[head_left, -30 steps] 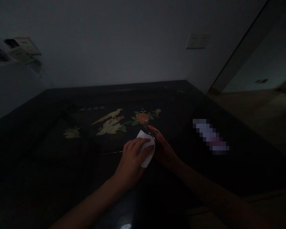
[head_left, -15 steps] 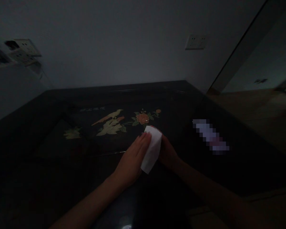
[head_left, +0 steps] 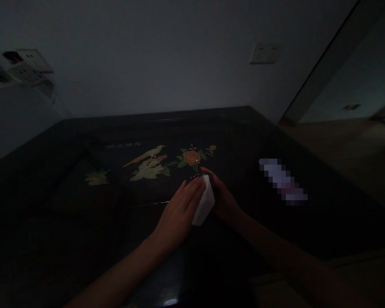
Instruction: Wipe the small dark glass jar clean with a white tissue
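In the head view my left hand [head_left: 179,207] presses a white tissue or wipe [head_left: 205,204] with its fingers closed over it. The tissue lies against a dark, glossy object [head_left: 212,182] whose curved edge shows above my left fingertips. From the other side my right hand [head_left: 223,199] wraps round this dark object, with some of its fingers hidden. What kind of object it is cannot be made out in the dim light. Both hands are together above the near part of a black tabletop [head_left: 237,147].
The tabletop bears an inlaid bird [head_left: 147,164] and a flower [head_left: 191,158]. To the right lies a blurred-out, pale, long item [head_left: 282,179]. Wall sockets [head_left: 265,53] are on the wall behind, and more sockets [head_left: 34,60] at the left. Wooden floor [head_left: 327,137] shows at the right.
The tissue has shifted slightly and now covers less of the dark object, so its glossy edge has come into view. Both hands stay in nearly the same place.
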Tool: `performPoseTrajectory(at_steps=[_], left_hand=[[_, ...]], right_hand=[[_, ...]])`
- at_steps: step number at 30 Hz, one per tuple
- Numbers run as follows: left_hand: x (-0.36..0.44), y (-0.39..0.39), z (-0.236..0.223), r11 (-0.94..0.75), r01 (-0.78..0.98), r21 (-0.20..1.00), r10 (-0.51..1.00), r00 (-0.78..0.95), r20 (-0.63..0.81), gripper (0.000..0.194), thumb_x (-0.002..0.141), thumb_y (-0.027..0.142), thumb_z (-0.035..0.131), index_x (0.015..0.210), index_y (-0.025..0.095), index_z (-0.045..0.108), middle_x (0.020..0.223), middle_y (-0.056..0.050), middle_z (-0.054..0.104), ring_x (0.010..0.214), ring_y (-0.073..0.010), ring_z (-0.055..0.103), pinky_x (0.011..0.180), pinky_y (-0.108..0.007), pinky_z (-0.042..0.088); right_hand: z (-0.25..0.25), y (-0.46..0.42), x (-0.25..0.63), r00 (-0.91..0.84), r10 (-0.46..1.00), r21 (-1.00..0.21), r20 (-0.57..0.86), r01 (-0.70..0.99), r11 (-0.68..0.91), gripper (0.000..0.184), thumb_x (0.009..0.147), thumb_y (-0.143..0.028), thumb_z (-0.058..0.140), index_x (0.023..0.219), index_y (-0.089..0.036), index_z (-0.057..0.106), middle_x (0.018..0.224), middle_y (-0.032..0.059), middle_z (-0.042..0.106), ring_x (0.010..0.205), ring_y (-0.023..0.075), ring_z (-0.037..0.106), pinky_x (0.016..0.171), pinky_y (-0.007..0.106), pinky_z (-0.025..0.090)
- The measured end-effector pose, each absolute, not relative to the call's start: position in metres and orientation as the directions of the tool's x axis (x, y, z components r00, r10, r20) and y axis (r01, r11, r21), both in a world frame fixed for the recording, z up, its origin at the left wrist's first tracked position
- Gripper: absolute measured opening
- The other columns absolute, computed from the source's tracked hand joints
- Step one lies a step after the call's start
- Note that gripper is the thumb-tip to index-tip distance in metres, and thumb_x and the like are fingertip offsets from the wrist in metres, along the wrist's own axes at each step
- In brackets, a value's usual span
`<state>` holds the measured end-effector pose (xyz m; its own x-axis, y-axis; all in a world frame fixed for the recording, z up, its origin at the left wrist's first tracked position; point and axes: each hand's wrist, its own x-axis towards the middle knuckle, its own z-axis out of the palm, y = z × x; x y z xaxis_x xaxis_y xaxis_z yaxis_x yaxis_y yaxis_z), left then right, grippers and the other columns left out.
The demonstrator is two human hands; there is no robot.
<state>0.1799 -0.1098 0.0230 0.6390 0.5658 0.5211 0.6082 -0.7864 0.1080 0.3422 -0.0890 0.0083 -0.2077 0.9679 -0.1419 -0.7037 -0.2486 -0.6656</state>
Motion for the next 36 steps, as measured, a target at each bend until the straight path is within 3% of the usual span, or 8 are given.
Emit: performPoseTrajectory(at_steps=[4,8,13,20,24,27,31,36], left_hand=[[0.180,-0.109,0.021,-0.800,0.581,0.148,0.557,0.627,0.545,0.061,0.092,0.006,0.034,0.149,0.017,0.016,0.145,-0.016,0.043,0.135,-0.0221,0.039,0.108,-0.045,0.040],[0.179,-0.113,0.023,-0.792,0.555,0.255,0.607,0.665,0.435,0.062,0.091,0.008,0.038,0.148,0.027,0.021,0.149,-0.009,0.039,0.133,-0.0207,0.042,0.102,-0.039,0.046],[0.176,-0.117,0.020,-0.801,0.508,0.317,0.599,0.692,0.404,0.069,0.079,0.004,0.045,0.144,0.019,0.030,0.146,-0.017,0.042,0.132,-0.0273,0.044,0.098,-0.043,0.048],[0.168,-0.111,0.033,-0.626,0.509,0.592,0.780,0.397,0.484,0.051,0.093,0.016,0.033,0.145,0.019,0.031,0.133,-0.010,0.058,0.118,-0.0203,0.058,0.097,-0.033,0.050],[0.156,-0.106,0.050,-0.656,0.582,0.480,0.714,0.273,0.645,0.047,0.096,0.021,0.033,0.142,0.020,0.036,0.135,-0.009,0.056,0.121,-0.0223,0.056,0.099,-0.036,0.049],[0.154,-0.107,0.052,-0.763,0.587,0.272,0.568,0.407,0.716,0.049,0.094,0.019,0.036,0.143,0.020,0.033,0.139,-0.010,0.053,0.127,-0.0232,0.050,0.106,-0.042,0.043],[0.167,-0.112,0.035,-0.826,0.552,0.115,0.502,0.627,0.596,0.052,0.091,0.009,0.038,0.142,0.013,0.032,0.136,-0.017,0.054,0.131,-0.0234,0.046,0.107,-0.043,0.041],[0.181,-0.117,0.015,-0.787,0.587,0.188,0.609,0.692,0.387,0.057,0.079,0.004,0.044,0.136,0.007,0.038,0.133,-0.020,0.055,0.125,-0.0257,0.051,0.102,-0.043,0.047]], right_hand=[[0.008,-0.089,0.342,-0.208,0.968,-0.649,-0.137,-0.720,-0.247,0.037,0.076,-0.043,0.066,0.110,-0.028,0.061,0.093,-0.0018,0.070,0.086,0.0169,0.064,0.082,0.032,0.047],[0.010,-0.090,0.342,-0.234,0.960,-0.659,-0.153,-0.700,-0.276,0.039,0.078,-0.046,0.064,0.113,-0.029,0.059,0.094,-0.0010,0.070,0.086,0.0180,0.064,0.083,0.035,0.047],[0.009,-0.091,0.342,-0.230,0.960,-0.679,-0.159,-0.681,-0.275,0.042,0.077,-0.047,0.064,0.115,-0.028,0.059,0.097,0.0007,0.069,0.089,0.0195,0.064,0.085,0.036,0.046],[0.005,-0.090,0.338,-0.245,0.963,-0.642,-0.110,-0.723,-0.257,0.034,0.079,-0.041,0.064,0.110,-0.028,0.062,0.100,-0.0008,0.070,0.094,0.0185,0.062,0.086,0.034,0.047],[0.002,-0.088,0.336,-0.255,0.964,-0.618,-0.079,-0.746,-0.248,0.033,0.078,-0.041,0.065,0.108,-0.028,0.062,0.108,-0.0004,0.069,0.100,0.0183,0.062,0.088,0.034,0.047],[-0.001,-0.087,0.335,-0.233,0.969,-0.611,-0.080,-0.757,-0.233,0.032,0.078,-0.040,0.066,0.107,-0.027,0.063,0.107,-0.0003,0.069,0.100,0.0168,0.062,0.089,0.032,0.046],[-0.002,-0.086,0.335,-0.221,0.966,-0.609,-0.130,-0.752,-0.254,0.027,0.078,-0.035,0.066,0.104,-0.027,0.064,0.094,-0.0032,0.071,0.086,0.0138,0.064,0.084,0.029,0.048],[0.004,-0.089,0.338,-0.230,0.962,-0.659,-0.150,-0.702,-0.270,0.036,0.080,-0.043,0.063,0.112,-0.027,0.061,0.090,-0.0015,0.071,0.080,0.0161,0.065,0.079,0.032,0.050]])
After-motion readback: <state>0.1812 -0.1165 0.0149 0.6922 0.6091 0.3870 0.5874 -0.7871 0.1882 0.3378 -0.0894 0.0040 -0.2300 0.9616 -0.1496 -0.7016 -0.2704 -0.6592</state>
